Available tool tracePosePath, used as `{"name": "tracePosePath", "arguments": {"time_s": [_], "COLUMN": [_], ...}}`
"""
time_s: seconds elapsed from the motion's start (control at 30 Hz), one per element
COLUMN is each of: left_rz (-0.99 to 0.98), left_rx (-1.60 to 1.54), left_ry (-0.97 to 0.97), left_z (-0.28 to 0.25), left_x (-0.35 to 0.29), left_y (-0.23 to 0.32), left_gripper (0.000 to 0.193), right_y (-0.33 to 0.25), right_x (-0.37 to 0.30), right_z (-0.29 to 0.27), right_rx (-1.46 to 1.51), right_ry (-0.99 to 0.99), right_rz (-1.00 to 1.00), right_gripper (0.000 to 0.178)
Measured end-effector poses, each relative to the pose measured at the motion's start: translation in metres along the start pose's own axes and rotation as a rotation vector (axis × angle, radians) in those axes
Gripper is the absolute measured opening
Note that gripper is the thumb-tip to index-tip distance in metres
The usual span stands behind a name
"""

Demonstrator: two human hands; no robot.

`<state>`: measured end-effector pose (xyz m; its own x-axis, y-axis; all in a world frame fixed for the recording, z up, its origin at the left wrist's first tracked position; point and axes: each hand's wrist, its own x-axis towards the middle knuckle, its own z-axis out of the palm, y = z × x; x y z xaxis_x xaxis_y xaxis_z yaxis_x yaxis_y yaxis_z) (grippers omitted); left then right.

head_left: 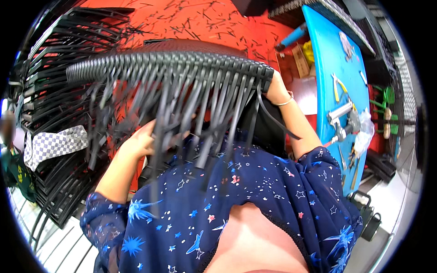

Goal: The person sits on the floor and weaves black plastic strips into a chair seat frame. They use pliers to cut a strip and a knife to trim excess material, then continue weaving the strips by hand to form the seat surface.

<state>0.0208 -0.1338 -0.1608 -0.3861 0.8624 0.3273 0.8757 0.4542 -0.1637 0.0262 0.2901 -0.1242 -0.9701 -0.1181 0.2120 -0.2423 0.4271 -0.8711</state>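
A dark woven piece (182, 63), with a thick braided black edge, spans the space in front of me. From that edge a row of loose flat black strips (218, 98) hangs toward my body, some of them blurred. At the right end, my right hand (276, 91) is closed round the corner of the woven piece, its fingers mostly behind it. My left hand (145, 138) is below the edge, among the hanging strips on the left. Strips and blur cover its fingers, so its grip cannot be made out.
At right, a blue table (325, 77) carries yellow-handled pliers (337, 88), a metal power tool (341, 116) and a clear plastic bag (364, 136). Stacked black frames (50, 98) stand at left with a checkered cloth (59, 145). Black scraps litter the red floor (182, 20).
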Motion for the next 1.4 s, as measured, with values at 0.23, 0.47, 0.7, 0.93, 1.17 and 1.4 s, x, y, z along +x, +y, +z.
{"name": "tracePosePath", "arguments": {"time_s": [0.23,0.47,0.7,0.93,1.17,1.4], "left_rz": [-0.424,-0.458,-0.311,-1.591,-1.86,-1.86], "left_rx": [-0.94,-1.116,-0.381,0.099,-2.248,-1.734], "left_ry": [-0.739,-0.463,-0.074,0.621,0.31,-0.066], "left_z": [-0.145,-0.179,-0.037,0.089,0.274,0.268], "left_x": [0.046,0.091,0.109,-0.058,-0.023,-0.072], "left_y": [0.005,-0.021,-0.091,-0.207,-0.16,-0.159], "left_gripper": [0.035,0.023,0.056,0.079,0.12,0.089], "right_y": [-0.032,-0.02,-0.045,-0.039,-0.03,-0.036], "right_x": [-0.012,-0.048,-0.061,-0.004,-0.002,-0.035], "right_z": [-0.038,-0.066,-0.026,-0.007,0.014,0.0], "right_rx": [-0.488,-0.223,-0.633,-0.867,-0.557,-0.594], "right_ry": [-0.116,-0.249,-0.1,-0.384,-0.739,-0.602], "right_rz": [0.098,0.148,0.141,0.48,0.462,0.542], "right_gripper": [0.058,0.045,0.046,0.077,0.064,0.059]}}
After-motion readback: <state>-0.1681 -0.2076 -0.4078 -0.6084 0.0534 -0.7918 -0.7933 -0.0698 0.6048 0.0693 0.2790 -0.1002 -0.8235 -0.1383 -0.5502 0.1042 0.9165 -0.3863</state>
